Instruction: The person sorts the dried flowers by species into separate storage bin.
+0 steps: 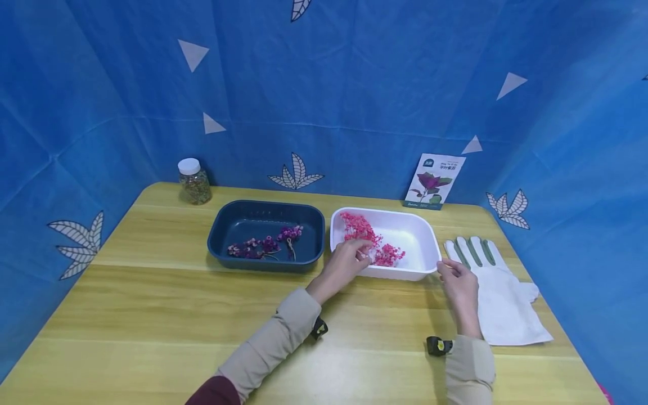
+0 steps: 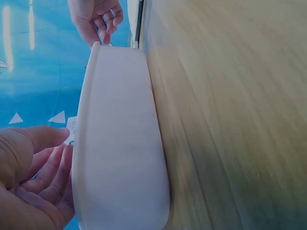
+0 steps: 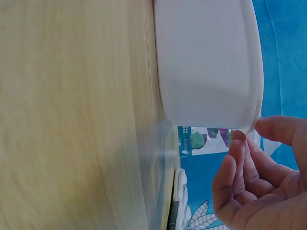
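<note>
The white tray (image 1: 412, 242) holds sprigs of small pink flowers (image 1: 358, 226), with one bunch lying lower in it. My left hand (image 1: 346, 261) reaches over the tray's near side, its fingertips at the flowers beside a small whitish patch. In the left wrist view, the thumb and bent fingers of the left hand (image 2: 41, 167) stand behind the tray's rim (image 2: 82, 120); whether they pinch anything is hidden. At the near right corner, my right hand (image 1: 460, 287) pinches the tray's rim between thumb and fingers, also seen in the right wrist view with the hand (image 3: 264, 182).
Left of the white tray stands a dark blue tray (image 1: 243, 212) with purple flower sprigs (image 1: 268, 244). White gloves (image 1: 506, 304) lie at the right. A flower packet (image 1: 434, 183) leans against the blue cloth backdrop. A white-lidded jar (image 1: 194, 183) stands back left.
</note>
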The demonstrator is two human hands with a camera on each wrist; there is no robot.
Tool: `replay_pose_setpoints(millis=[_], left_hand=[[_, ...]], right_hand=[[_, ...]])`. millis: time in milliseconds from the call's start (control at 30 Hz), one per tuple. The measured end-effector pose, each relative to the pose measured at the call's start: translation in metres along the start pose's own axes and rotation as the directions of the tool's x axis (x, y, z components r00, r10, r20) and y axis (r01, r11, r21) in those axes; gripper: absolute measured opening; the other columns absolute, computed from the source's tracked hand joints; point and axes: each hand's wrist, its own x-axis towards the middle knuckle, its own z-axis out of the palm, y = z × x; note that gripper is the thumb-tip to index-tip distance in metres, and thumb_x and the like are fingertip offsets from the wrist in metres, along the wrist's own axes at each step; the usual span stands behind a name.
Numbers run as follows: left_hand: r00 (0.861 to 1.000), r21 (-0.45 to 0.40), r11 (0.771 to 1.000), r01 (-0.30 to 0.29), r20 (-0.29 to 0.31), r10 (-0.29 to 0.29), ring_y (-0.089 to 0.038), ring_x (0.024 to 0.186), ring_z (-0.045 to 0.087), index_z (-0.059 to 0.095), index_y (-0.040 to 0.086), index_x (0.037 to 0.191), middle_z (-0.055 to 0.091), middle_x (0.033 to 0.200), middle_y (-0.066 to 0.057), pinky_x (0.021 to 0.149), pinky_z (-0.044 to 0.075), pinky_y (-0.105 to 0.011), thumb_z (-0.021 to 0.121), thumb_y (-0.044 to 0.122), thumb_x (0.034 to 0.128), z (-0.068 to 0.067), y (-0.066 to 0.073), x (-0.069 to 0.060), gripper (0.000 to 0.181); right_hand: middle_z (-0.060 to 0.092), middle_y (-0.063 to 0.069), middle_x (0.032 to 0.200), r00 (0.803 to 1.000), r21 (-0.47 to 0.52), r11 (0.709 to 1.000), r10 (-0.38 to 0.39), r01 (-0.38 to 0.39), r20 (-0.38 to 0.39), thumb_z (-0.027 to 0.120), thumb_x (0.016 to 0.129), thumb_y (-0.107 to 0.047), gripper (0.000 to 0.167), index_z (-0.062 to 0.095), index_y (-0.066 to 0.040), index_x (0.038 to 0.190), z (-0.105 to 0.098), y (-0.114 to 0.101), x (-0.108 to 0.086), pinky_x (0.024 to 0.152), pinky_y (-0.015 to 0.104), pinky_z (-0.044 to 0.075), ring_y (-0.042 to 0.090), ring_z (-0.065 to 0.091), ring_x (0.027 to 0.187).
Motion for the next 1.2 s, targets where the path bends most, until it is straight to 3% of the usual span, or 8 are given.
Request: replay_pose_setpoints(millis=[200, 533, 900, 1200], left_hand=[[1.000, -0.025, 1.000, 0.000, 0.017, 0.001, -0.020, 0.083, 0.065, 0.065, -0.003, 0.114, 0.067, 0.095, -0.012, 0.072, 0.050, -0.018, 0.064, 0.001, 0.0867, -0.002, 0.003, -0.005, 0.028], [1.000, -0.061, 0.998, 0.012, -0.027, -0.014, -0.017, 0.082, 0.064, 0.067, 0.001, 0.114, 0.067, 0.096, -0.011, 0.072, 0.050, -0.018, 0.064, 0.004, 0.0882, -0.017, 0.003, -0.022, 0.026], [0.998, -0.033, 0.999, 0.009, -0.065, -0.011, -0.018, 0.080, 0.063, 0.069, 0.002, 0.108, 0.067, 0.088, -0.007, 0.072, 0.050, -0.024, 0.067, 0.008, 0.0876, -0.035, 0.003, -0.058, 0.022], [0.994, 0.020, 0.999, 0.042, -0.099, -0.040, -0.016, 0.079, 0.064, 0.070, 0.003, 0.105, 0.068, 0.089, -0.004, 0.073, 0.052, -0.028, 0.067, 0.009, 0.0876, -0.051, -0.008, -0.093, 0.019]], right_hand=[[0.063, 0.023, 0.114, 1.000, 0.001, 1.000, 0.009, -0.009, 0.004, 0.056, 0.095, -0.029, 0.044, 0.057, 0.002, 0.126, 0.000, 0.000, 0.000, 0.061, 0.018, 0.043, 0.029, 0.061, 0.096], [0.063, 0.023, 0.112, 1.000, -0.008, 1.000, 0.002, -0.002, 0.000, 0.055, 0.095, -0.029, 0.044, 0.057, 0.002, 0.125, 0.001, -0.001, -0.001, 0.060, 0.018, 0.043, 0.028, 0.061, 0.094], [0.063, 0.022, 0.113, 1.000, -0.018, 1.000, 0.000, 0.000, 0.001, 0.053, 0.095, -0.031, 0.045, 0.057, 0.000, 0.127, 0.001, 0.002, 0.002, 0.059, 0.018, 0.043, 0.026, 0.062, 0.093], [0.062, 0.024, 0.115, 1.000, -0.036, 0.999, -0.003, 0.004, 0.009, 0.053, 0.096, -0.030, 0.045, 0.056, 0.002, 0.128, 0.001, -0.001, -0.003, 0.062, 0.019, 0.042, 0.031, 0.061, 0.099]])
